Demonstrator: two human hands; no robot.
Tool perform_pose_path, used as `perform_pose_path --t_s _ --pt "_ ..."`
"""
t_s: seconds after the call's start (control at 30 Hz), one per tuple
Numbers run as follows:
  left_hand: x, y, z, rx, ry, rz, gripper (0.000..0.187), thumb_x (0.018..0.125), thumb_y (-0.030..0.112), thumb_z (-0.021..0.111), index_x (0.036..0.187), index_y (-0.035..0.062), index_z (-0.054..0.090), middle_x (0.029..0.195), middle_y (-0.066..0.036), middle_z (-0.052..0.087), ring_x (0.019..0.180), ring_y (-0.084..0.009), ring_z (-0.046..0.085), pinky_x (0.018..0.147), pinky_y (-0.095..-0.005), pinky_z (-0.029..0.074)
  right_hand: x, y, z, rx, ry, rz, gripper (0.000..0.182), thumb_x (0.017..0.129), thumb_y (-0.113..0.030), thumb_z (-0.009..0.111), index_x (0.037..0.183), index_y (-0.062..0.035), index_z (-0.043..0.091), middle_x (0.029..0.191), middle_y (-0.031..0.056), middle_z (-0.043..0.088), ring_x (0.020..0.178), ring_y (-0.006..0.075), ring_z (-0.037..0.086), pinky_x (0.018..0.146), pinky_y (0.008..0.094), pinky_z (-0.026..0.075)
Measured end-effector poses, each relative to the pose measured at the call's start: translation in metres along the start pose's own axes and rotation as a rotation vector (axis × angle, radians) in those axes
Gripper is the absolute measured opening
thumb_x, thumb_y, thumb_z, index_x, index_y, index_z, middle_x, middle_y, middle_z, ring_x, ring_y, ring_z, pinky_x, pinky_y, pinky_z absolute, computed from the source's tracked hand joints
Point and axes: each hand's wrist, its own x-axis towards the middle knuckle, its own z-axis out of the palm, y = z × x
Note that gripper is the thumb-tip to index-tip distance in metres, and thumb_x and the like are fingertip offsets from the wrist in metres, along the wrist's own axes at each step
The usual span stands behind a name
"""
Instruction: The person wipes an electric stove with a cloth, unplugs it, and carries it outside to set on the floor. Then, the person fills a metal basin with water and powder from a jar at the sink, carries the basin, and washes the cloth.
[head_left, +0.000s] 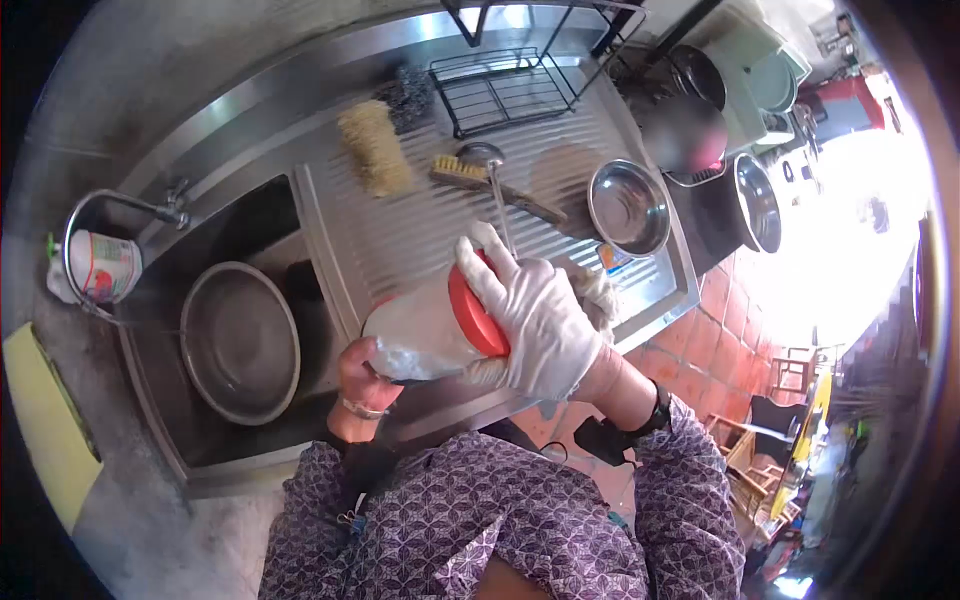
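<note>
A plastic jar [415, 328] with whitish contents lies tilted between my hands, above the front edge of the steel drainboard. My left hand [362, 382], bare, grips its bottom end. A white glove covers my right hand [540, 325], which is wrapped around the red lid [474, 308] on the other end. My palm hides part of the lid. Just beyond my right fingers, the handle of a ladle [480, 153] runs towards me across the ridges. A wooden brush [500, 187] with yellow bristles lies under it. A steel bowl [628, 207] stands to the right.
On the left, a round metal basin [240, 342] sits in the sink [150, 345], near a curved tap [128, 198] and a white bottle [108, 266]. A yellowish scrubber [376, 148], a dark scouring pad [408, 98] and a wire rack [500, 98] lie towards the back.
</note>
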Motion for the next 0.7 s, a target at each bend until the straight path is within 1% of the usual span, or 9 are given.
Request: perform_pose_path --t_s 0.07,0.13,0.2,0.27,0.37,0.47,0.6,0.67,0.7 --pt "0.006 -0.002 -0.005 0.049 -0.031 -0.01 0.067 0.069 0.036 0.058 0.124 0.0016 0.043 0.126 -0.014 0.047 0.115 -0.0291 0.046 0.099 -0.045 0.035 -0.006 0.008 0.001 -0.004 0.009 0.032 0.1 0.053 -0.049 0.072 0.129 -0.001 0.029 0.124 0.0293 0.033 0.085 0.0398 0.056 0.071 0.0444 0.047" --pt "0.017 -0.007 0.002 0.095 -0.084 -0.025 0.065 0.069 0.037 0.058 0.123 0.0018 0.044 0.126 -0.013 0.047 0.115 -0.0291 0.046 0.099 -0.0449 0.035 -0.016 0.025 -0.004 0.041 0.207 -0.173 0.099 0.052 -0.05 0.072 0.129 -0.0018 0.03 0.126 0.0297 0.031 0.096 0.0421 0.051 0.076 0.0459 0.046" --pt "0.018 -0.012 0.028 -0.095 -0.039 -0.128 0.071 0.064 0.022 0.058 0.129 0.004 0.037 0.127 -0.014 0.044 0.118 -0.0311 0.042 0.101 -0.0448 0.032 -0.017 0.03 -0.014 0.039 0.176 -0.227 0.1 0.052 -0.05 0.072 0.129 -0.002 0.031 0.125 0.0304 0.031 0.098 0.0435 0.05 0.079 0.0461 0.045" --pt "0.024 -0.019 0.037 -0.065 -0.031 -0.135 0.072 0.063 0.022 0.059 0.129 0.0041 0.037 0.128 -0.014 0.043 0.119 -0.0314 0.041 0.102 -0.0448 0.031 -0.016 0.038 -0.019 0.056 0.131 -0.273 0.099 0.05 -0.049 0.072 0.127 -0.0017 0.033 0.124 0.0304 0.034 0.1 0.0442 0.048 0.084 0.0459 0.043" --pt "0.031 -0.029 0.051 -0.055 -0.056 -0.108 0.071 0.064 0.02 0.06 0.129 0.0058 0.037 0.127 -0.013 0.044 0.118 -0.0301 0.042 0.101 -0.0438 0.033 -0.029 0.05 -0.018 0.174 0.31 -0.186 0.102 0.058 -0.05 0.073 0.133 0.0008 0.026 0.121 0.0286 0.042 0.105 0.0393 0.049 0.089 0.037 0.04" --pt "0.041 -0.034 0.056 0.056 -0.091 -0.055 0.065 0.066 0.016 0.059 0.127 0.0096 0.038 0.12 -0.011 0.048 0.111 -0.027 0.047 0.096 -0.0414 0.038 -0.043 0.049 -0.009 0.91 0.265 0.409 0.108 0.059 -0.047 0.077 0.137 0.0 0.018 0.13 0.0252 0.037 0.12 0.0339 0.041 0.098 0.037 0.032" --pt "0.044 -0.037 0.056 -0.038 -0.071 -0.135 0.064 0.068 0.016 0.059 0.128 0.0098 0.037 0.119 -0.011 0.049 0.11 -0.0271 0.048 0.095 -0.0415 0.039 -0.051 0.073 -0.037 0.278 0.177 0.057 0.108 0.053 -0.039 0.079 0.137 -0.0019 0.021 0.139 0.0254 0.02 0.127 0.0393 0.028 0.101 0.0406 0.029" --pt "0.045 -0.039 0.056 0.078 -0.063 -0.169 0.072 0.067 0.033 0.062 0.13 0.0086 0.036 0.123 -0.014 0.048 0.107 -0.0316 0.051 0.074 -0.0473 0.052 -0.049 0.072 -0.042 0.24 0.109 -0.012 0.106 0.051 -0.029 0.079 0.137 -0.0025 0.021 0.141 0.0239 0.018 0.129 0.0382 0.025 0.102 0.041 0.027" --pt "0.046 -0.042 0.055 0.077 -0.061 -0.17 0.072 0.067 0.033 0.062 0.13 0.0086 0.036 0.123 -0.014 0.048 0.107 -0.0316 0.051 0.074 -0.0473 0.052 -0.049 0.072 -0.045 0.201 0.045 -0.08 0.106 0.049 -0.02 0.078 0.137 -0.0031 0.021 0.142 0.0225 0.016 0.13 0.0372 0.023 0.103 0.0413 0.026"
